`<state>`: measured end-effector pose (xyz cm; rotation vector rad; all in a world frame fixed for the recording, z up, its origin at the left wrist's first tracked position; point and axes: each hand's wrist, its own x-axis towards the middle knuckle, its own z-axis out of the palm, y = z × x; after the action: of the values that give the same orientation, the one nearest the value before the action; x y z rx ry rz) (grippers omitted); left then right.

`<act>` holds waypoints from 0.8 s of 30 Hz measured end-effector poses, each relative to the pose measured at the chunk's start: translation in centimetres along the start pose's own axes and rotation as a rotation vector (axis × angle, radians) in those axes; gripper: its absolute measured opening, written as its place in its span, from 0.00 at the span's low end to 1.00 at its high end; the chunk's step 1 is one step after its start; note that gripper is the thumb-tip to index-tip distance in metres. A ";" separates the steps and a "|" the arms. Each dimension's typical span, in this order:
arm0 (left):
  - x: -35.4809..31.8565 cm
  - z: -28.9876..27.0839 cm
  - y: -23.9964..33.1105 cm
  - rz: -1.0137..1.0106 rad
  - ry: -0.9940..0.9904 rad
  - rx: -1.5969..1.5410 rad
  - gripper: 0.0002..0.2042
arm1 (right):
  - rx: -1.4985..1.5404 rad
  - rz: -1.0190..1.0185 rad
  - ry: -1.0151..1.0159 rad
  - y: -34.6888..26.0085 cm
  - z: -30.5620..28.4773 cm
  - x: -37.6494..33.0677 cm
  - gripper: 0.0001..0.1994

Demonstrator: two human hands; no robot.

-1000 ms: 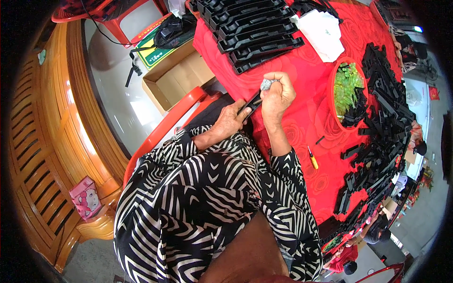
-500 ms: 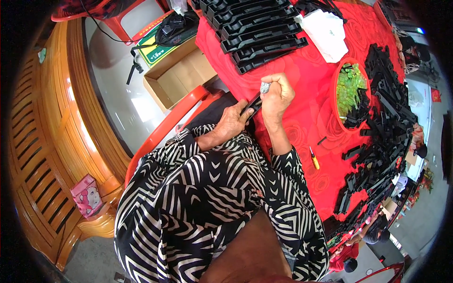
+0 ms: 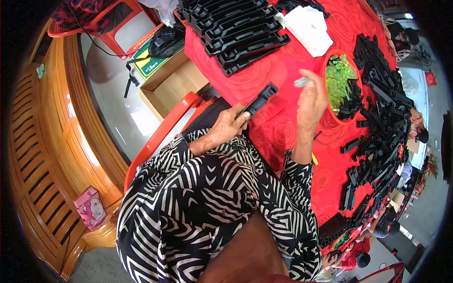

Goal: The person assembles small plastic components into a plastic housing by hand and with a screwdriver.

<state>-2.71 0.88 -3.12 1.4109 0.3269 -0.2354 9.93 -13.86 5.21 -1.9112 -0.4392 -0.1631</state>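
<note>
My left hand grips a long narrow black plastic part by its near end. The part points away to the right, above the red tablecloth. My right hand is apart from it, raised beside a red-orange bowl, with its fingers stretched out. Something silvery is at the tip of its thumb or a finger; whether it is wrapped on or loose I cannot tell. Light green translucent pieces and some black ones fill the bowl.
Stacked black trays stand at the table's far left, near white paper. Loose black parts pile up on the right. A yellow-handled tool lies partly behind my right forearm. A cardboard box sits left of the table.
My right hand has left the black part and moved right toward the bowl, its curled fingers straightening. The left hand still holds the part, now fully visible. The view has shifted slightly.
</note>
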 end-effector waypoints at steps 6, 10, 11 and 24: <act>-0.1 -0.2 1.1 0.139 -0.185 0.123 0.12 | -0.083 0.093 -0.362 0.1 -0.2 -1.5 0.16; 0.5 -1.0 2.6 0.144 -0.218 0.233 0.13 | -0.045 0.159 -0.396 0.7 -1.0 -2.3 0.15; 0.7 -1.1 3.3 0.400 -0.094 0.453 0.15 | -0.047 0.153 -0.379 0.8 -1.3 -2.6 0.15; 1.1 4.0 6.6 0.357 -0.057 -0.112 0.21 | 0.474 0.288 0.356 -0.6 -1.6 -5.4 0.18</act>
<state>0.95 -2.01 3.10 1.3240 0.0369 0.0354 4.90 -16.34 4.66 -1.4193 0.0423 -0.1858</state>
